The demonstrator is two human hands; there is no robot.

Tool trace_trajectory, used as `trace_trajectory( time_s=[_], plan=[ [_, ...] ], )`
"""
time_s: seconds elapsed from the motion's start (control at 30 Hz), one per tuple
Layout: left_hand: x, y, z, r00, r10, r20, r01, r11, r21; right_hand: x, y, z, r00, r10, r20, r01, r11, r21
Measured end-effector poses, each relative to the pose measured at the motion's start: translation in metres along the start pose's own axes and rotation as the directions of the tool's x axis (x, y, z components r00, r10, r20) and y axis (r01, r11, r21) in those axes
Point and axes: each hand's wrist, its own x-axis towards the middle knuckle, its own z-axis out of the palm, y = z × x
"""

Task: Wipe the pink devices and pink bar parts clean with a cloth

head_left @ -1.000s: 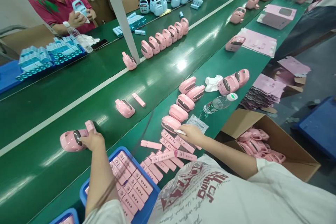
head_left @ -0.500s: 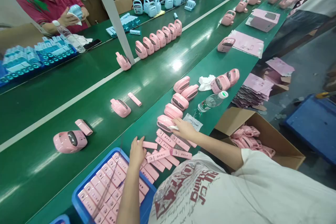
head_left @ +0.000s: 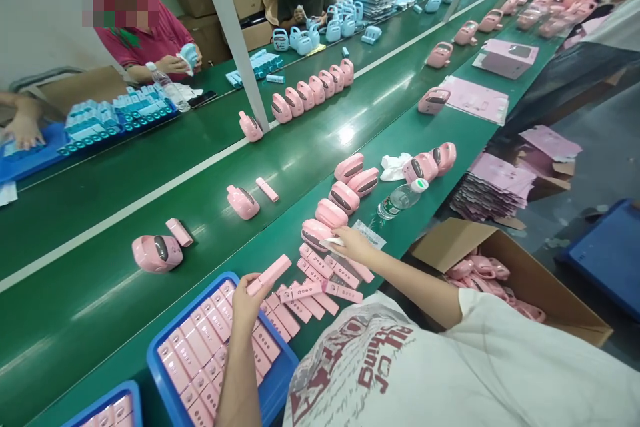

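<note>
A worker's left hand (head_left: 245, 303) keeps its grip clamped on a pink bar (head_left: 270, 273), which is held just above the blue tray (head_left: 281, 383) on the green surface (head_left: 100, 307). At its 2 o'clock, the right hand (head_left: 354, 245) has its grip closed on a small white piece (head_left: 331, 241), pressed to a pink device (head_left: 314, 233) at 9 o'clock.

Tray (head_left: 283, 383): slim units (head_left: 200, 347) are laid in it in rows. Just right of the tray, loose slim units (head_left: 320, 280) are heaped on the counter (head_left: 425, 227). Behind and right of the tray, housings (head_left: 340, 197) are lined up, with a bottle (head_left: 400, 197) laid beside them. Far right of the tray, a carton (head_left: 550, 293) is stood.
</note>
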Motion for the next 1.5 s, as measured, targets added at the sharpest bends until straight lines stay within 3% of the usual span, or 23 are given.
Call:
trace_trajectory(
  time_s=[0.17,0.33,0.47,0.63,0.77,0.9,0.97,1.03,1.1,1.17,1.23,1.3,1.37,1.4,1.43,1.5],
  plan=[
    [-0.023,0.013,0.006,1.000,0.000,-0.015,-0.004,0.968,-0.252,-0.001,0.000,-0.002,0.999,-0.001,-0.035,0.003,0.998,0.061],
    [-0.015,0.011,0.023,1.000,-0.018,0.005,0.019,0.932,-0.361,0.015,-0.009,0.009,0.996,0.048,-0.079,-0.037,0.990,0.139],
    [0.002,-0.003,0.038,0.996,-0.090,-0.019,0.080,0.949,-0.306,0.024,-0.012,0.008,0.993,0.070,-0.094,-0.043,0.965,0.259],
    [0.011,-0.016,0.039,0.987,-0.152,-0.058,0.144,0.982,-0.124,0.013,-0.016,-0.021,0.997,-0.004,-0.079,0.036,0.910,0.414],
    [0.009,-0.005,0.031,0.984,-0.159,-0.083,0.163,0.985,0.050,-0.001,-0.027,-0.056,0.993,-0.118,0.027,0.086,0.844,0.530],
    [-0.011,0.019,0.027,0.998,-0.067,-0.020,0.069,0.993,0.097,-0.011,-0.044,-0.085,0.943,-0.237,0.232,-0.033,0.629,0.777],
    [-0.031,0.032,0.023,0.984,0.042,0.171,-0.029,0.996,-0.081,-0.015,-0.055,-0.094,0.905,-0.297,0.306,-0.117,0.518,0.848],
    [-0.053,0.045,0.017,0.903,0.210,0.376,-0.044,0.914,-0.403,-0.020,-0.067,-0.099,0.865,-0.363,0.346,-0.159,0.456,0.876],
    [-0.072,0.058,0.009,0.850,0.319,0.419,0.004,0.792,-0.610,-0.025,-0.080,-0.102,0.844,-0.399,0.358,-0.175,0.427,0.887],
    [-0.088,0.073,0.003,0.894,0.292,0.339,0.014,0.739,-0.673,-0.029,-0.094,-0.104,0.851,-0.401,0.340,-0.163,0.415,0.895],
    [-0.099,0.088,0.000,0.959,0.206,0.197,-0.007,0.708,-0.706,-0.033,-0.104,-0.107,0.867,-0.398,0.300,-0.138,0.388,0.911],
    [-0.109,0.102,0.000,0.989,0.131,0.073,-0.032,0.662,-0.749,-0.036,-0.110,-0.110,0.905,-0.378,0.196,-0.068,0.325,0.943],
    [-0.117,0.112,0.002,0.996,0.094,-0.011,-0.067,0.616,-0.785,-0.043,-0.109,-0.112,0.959,-0.279,-0.037,0.116,0.271,0.955],
    [-0.121,0.116,0.002,0.995,0.088,-0.045,-0.089,0.605,-0.791,-0.048,-0.107,-0.112,0.958,-0.206,-0.200,0.254,0.278,0.927],
    [-0.124,0.118,0.002,0.993,0.090,-0.074,-0.113,0.603,-0.789,-0.054,-0.104,-0.110,0.918,-0.142,-0.370,0.396,0.316,0.862],
    [-0.128,0.121,0.003,0.987,0.100,-0.125,-0.160,0.629,-0.761,-0.067,-0.097,-0.101,0.741,-0.180,-0.647,0.650,0.434,0.623]
  ],
)
